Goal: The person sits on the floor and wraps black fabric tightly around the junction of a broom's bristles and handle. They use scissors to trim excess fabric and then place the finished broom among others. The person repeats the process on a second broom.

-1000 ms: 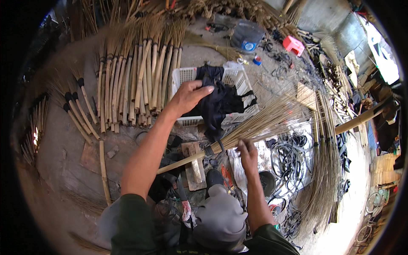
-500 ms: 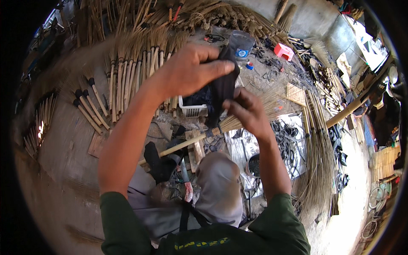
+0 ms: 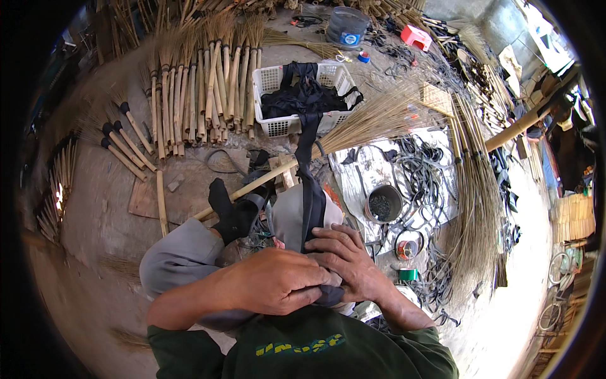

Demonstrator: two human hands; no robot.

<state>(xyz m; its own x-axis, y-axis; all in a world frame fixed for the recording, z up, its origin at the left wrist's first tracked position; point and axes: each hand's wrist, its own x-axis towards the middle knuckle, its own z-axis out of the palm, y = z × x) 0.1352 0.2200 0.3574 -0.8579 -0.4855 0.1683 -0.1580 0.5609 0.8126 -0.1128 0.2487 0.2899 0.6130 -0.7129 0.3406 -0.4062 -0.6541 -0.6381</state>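
Note:
A long black cloth strip (image 3: 307, 148) hangs over the rim of a white plastic basket (image 3: 276, 128) and runs across my raised knee to my lap. My left hand (image 3: 284, 278) is closed on its near end, with bunched cloth showing just below the fingers. Beside it, touching, my right hand (image 3: 344, 259) bends its fingers over the strip against the knee; its thumb is mostly hidden. More black strips (image 3: 293, 98) lie heaped in the basket. Under the strip, a stick broom (image 3: 268, 180) lies slantwise, its bristles fanning to the right.
Finished-looking stick brooms (image 3: 202, 95) lie in a row at the far left. A metal can (image 3: 383, 204) of small dark pieces stands on a pale sheet among dark rubber strips (image 3: 420, 170). Long bristle bundles (image 3: 473, 215) lie at right. Farther back are a clear tub (image 3: 347, 28) and pink stool (image 3: 416, 37).
Both hands have come down from above the basket to my lap, drawing the black strip toward me. The basket and its heap now show fully.

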